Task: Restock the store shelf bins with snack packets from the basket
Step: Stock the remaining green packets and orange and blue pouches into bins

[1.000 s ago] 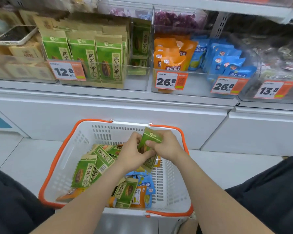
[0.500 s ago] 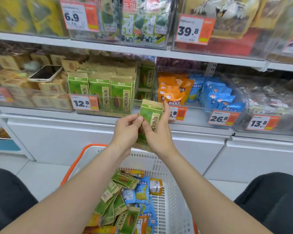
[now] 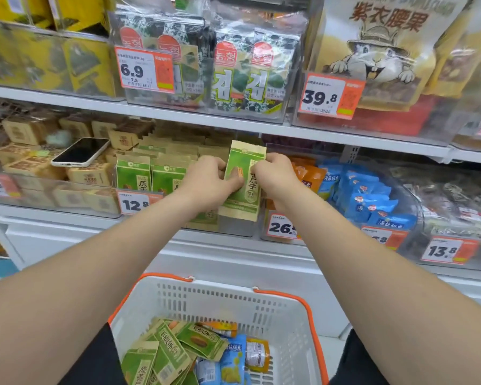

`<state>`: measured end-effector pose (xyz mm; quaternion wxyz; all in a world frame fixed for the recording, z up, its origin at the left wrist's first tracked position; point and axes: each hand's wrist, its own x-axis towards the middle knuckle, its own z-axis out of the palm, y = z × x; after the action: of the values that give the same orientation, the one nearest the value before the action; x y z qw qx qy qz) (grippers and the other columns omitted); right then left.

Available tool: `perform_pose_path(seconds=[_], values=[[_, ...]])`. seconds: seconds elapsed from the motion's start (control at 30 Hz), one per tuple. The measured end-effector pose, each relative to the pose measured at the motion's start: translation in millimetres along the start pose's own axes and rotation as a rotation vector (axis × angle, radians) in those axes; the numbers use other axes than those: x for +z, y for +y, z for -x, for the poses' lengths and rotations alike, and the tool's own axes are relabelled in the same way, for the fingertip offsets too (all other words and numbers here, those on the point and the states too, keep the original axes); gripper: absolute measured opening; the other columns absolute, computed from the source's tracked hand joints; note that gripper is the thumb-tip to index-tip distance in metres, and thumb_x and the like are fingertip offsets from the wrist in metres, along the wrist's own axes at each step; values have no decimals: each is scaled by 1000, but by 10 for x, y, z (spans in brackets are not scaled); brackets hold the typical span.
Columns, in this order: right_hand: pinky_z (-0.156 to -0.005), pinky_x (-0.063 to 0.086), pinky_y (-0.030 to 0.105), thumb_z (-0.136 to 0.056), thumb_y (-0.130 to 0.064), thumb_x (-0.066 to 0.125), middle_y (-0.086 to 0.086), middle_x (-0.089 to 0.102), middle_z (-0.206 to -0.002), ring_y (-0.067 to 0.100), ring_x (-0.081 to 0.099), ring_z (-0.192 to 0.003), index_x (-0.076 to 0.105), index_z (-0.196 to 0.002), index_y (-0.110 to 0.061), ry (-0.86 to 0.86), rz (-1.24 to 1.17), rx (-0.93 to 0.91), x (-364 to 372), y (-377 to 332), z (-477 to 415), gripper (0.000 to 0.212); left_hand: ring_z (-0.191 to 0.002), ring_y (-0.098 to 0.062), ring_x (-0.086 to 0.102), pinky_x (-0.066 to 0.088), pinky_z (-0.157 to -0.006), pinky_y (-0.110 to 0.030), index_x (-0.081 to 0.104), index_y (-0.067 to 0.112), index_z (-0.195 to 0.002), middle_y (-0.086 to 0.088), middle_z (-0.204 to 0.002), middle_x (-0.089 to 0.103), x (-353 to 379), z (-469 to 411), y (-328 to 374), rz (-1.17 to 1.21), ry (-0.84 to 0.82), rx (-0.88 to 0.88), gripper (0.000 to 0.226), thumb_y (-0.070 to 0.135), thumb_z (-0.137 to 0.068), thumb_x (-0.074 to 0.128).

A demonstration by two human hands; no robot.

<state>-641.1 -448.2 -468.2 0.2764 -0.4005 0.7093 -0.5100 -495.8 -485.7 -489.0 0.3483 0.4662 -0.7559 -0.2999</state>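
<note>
A green and tan snack packet [image 3: 243, 190] stands upright at the front of the clear shelf bin [image 3: 235, 227] that holds matching green packets [image 3: 150, 176]. My left hand [image 3: 206, 183] pinches its left edge, and my right hand [image 3: 275, 176] grips its right edge. Below, the white basket with orange rim [image 3: 286, 312] holds several green, blue and orange packets [image 3: 195, 351].
A phone [image 3: 81, 152] lies on tan boxes in the bin to the left. Orange and blue packets [image 3: 356, 187] fill the bin to the right. Price tags hang on the bin fronts. An upper shelf [image 3: 206, 118] carries seaweed packs and large bags.
Both hands lifted the green packet out of the basket and up to the shelf bin. The view tilted upward, bringing the upper shelf into sight.
</note>
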Motion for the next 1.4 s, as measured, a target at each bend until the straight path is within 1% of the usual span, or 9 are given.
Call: perform_pose_path(seconds=[0.13, 0.37, 0.5, 0.67, 0.8, 1.0, 1.1, 1.27, 1.4], values=[[-74, 49, 34, -94, -12, 56, 12, 53, -127, 28, 54, -103, 40, -137, -7, 166, 110, 28, 22, -72, -46, 46, -104, -19, 60, 53, -87, -38, 68, 29, -108, 10, -105, 60, 30, -17, -151, -327, 284, 170, 18, 23, -91, 69], [-74, 52, 36, -87, -12, 52, 13, 64, -117, 30, 64, -101, 53, -131, -3, 16, 300, -41, 70, -81, -122, 45, -143, -28, 27, 23, -114, -51, 22, 17, -163, -4, -159, 38, 116, -165, -215, -425, 106, 301, 91, 43, -87, 66], [-81, 63, 50, -92, -11, 49, 9, 74, -101, 29, 72, -89, 62, -108, -14, -141, 169, 53, 26, -89, -62, 21, -135, -22, 28, 17, -108, -42, 6, 20, -166, 2, -140, 49, 84, -187, -163, -288, 63, 224, 109, 51, -84, 71], [-72, 65, 50, -99, -2, 47, 18, 75, -92, 33, 77, -79, 58, -102, -10, -218, -18, 214, -70, -121, 28, 14, -117, -14, 56, 41, -98, -38, 63, 32, -131, 15, -108, 71, 28, -171, -138, -79, 111, 233, 53, 47, -84, 83], [-80, 63, 43, -92, -8, 49, 11, 76, -90, 28, 73, -85, 74, -85, -12, 58, 262, -123, -147, -21, 4, 26, -77, -8, 68, 57, -76, -29, 76, 26, -86, 10, -80, 74, -87, -80, -104, 8, 74, 283, 11, 31, -84, 86], [-96, 57, 39, -92, 6, 51, 8, 73, -117, 26, 66, -111, 75, -117, -14, -62, 923, -594, -59, 169, -110, 40, -69, -2, 68, 60, -70, -32, 78, 30, -68, 17, -65, 72, -237, -8, -327, -344, -249, 147, 19, 37, -81, 89], [-75, 54, 40, -89, 6, 53, 8, 64, -93, 33, 65, -92, 68, -103, -8, -242, 1381, -695, 124, 146, -242, 25, -71, -2, 68, 62, -74, -37, 77, 30, -69, 19, -65, 71, -237, -18, -423, -457, -336, 135, 18, 34, -82, 88], [-97, 44, 44, -102, -20, 58, 6, 64, -125, 32, 62, -114, 60, -129, -15, -422, 1783, -564, 518, 53, -589, 28, -72, -2, 68, 60, -73, -33, 78, 28, -76, 17, -70, 72, -209, -87, -513, -497, -442, 162, 13, 33, -85, 86], [-94, 46, 44, -100, -34, 65, 7, 58, -131, 32, 54, -129, 51, -146, -20, -551, 1913, -260, 725, 105, -936, 51, -73, -1, 64, 58, -71, -32, 76, 30, -75, 19, -71, 69, -202, -164, -598, -546, -499, 183, 15, 34, -84, 87]])
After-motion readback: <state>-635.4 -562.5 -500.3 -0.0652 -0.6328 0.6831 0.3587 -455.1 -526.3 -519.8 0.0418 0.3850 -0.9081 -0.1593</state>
